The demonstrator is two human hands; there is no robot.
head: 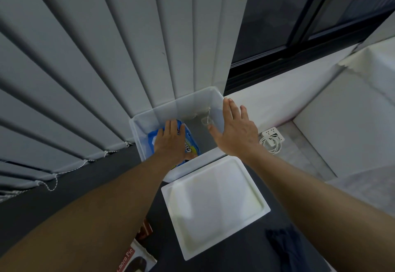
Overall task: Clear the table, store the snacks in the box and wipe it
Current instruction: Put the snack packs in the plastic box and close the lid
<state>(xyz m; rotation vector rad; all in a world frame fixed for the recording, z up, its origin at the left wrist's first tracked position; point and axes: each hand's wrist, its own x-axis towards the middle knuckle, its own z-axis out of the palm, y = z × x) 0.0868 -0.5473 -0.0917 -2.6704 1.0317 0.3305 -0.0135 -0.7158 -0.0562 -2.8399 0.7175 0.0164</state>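
Observation:
A clear plastic box (198,98) stands at the far edge of the dark table (85,186). Inside it, on the left, lies a blue snack pack (192,141). My left hand (171,141) lies flat on top of that pack, fingers straight, pressing it down. My right hand (236,130) hovers over the box's right rim with its fingers spread and nothing in it. The box's white lid (215,205) lies flat on the table just in front of the box. A red and white choco pie box (136,256) shows at the bottom edge, partly hidden by my left forearm.
Grey vertical blinds (106,68) hang behind the box, their cord ends trailing onto the table. A white power strip with a coiled cable (271,141) sits on a ledge to the right. A dark blue cloth (286,246) lies at the lower right.

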